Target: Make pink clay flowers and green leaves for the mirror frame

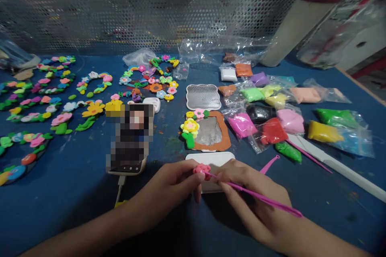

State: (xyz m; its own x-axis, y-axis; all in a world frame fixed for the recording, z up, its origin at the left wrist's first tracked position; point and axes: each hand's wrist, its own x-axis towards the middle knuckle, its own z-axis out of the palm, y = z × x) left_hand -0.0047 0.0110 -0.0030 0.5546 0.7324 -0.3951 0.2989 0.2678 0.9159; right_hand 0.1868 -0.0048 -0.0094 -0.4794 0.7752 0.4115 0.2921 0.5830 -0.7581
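Between the thumb and fingers of my left hand (pixel 181 178) is a small coral-pink clay flower (pixel 202 170). My right hand (pixel 251 192) pinches a thin pink modelling tool (pixel 265 199), its narrow tip touching the flower. Both hands are over a white rectangular board (pixel 211 186), which they partly cover. Just beyond it lies a mirror (pixel 209 130) framed in brown clay, with yellow and pink clay flowers and green leaves at its left and top. Farther back is a wavy-edged white mirror (pixel 203 97).
Bags of coloured clay (pixel 274 130) spread over the right side, beside a white knife-like tool (pixel 340 164). A phone (pixel 132 140) with a cable leans left of my hands. Clay-decorated frames (pixel 39 112) fill the left. A tall bottle (pixel 301 24) stands at the back right, before a perforated metal panel (pixel 150 8).
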